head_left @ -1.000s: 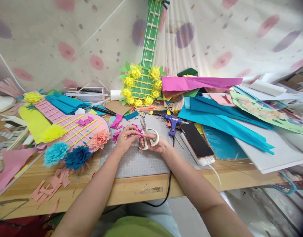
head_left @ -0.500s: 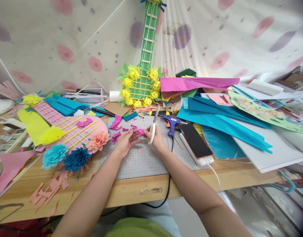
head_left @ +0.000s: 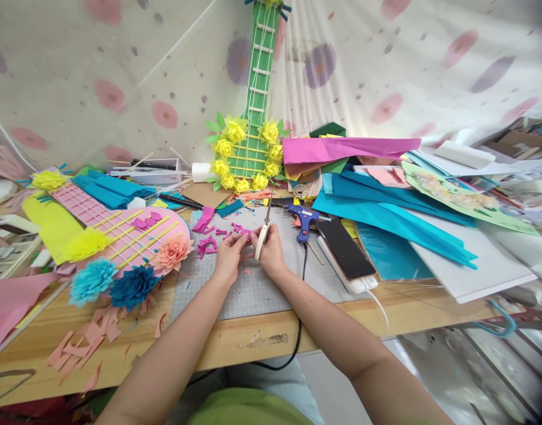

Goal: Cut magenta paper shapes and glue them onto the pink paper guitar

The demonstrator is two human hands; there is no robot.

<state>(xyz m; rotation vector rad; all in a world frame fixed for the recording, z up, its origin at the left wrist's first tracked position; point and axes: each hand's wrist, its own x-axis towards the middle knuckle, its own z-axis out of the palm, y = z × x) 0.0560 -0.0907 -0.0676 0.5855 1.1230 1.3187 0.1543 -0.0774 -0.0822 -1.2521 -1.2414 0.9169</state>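
My left hand [head_left: 227, 258] is closed, its fingertips pinching a small magenta paper piece [head_left: 246, 234] above the grey cutting mat [head_left: 235, 298]. Close beside it, my right hand [head_left: 272, 252] grips white-handled scissors [head_left: 261, 236], whose blades point up and away from me. The fingers of both hands meet around the paper, so part of it is hidden. More magenta scraps [head_left: 205, 247] lie just left of my left hand. A pink paper guitar [head_left: 135, 248] with paper flowers and yellow strips lies further left, a few magenta petals [head_left: 147, 220] on it.
A blue glue gun [head_left: 304, 218] lies right of my hands, its black cord running off the front edge. Beyond it are a phone [head_left: 347, 251] on a white power strip and blue crepe paper [head_left: 398, 218]. A green paper guitar [head_left: 256, 141] stands at the back.
My left fingers, spread half a second ago, have closed on the magenta paper. My hands have come together, and the scissors have turned more upright. The whole view has shifted slightly.
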